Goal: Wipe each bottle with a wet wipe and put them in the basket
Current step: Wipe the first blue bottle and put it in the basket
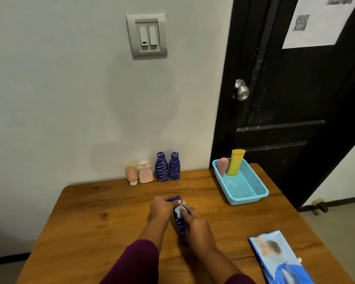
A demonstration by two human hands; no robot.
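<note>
Head view: left grip (161,208) is clasping the blue bottle (181,225) by its top end, over the bench (94,222); right grip (195,222) is pinching the wet wipe (181,210) against that bottle; basket (248,199) is sitting far right, well apart
</note>
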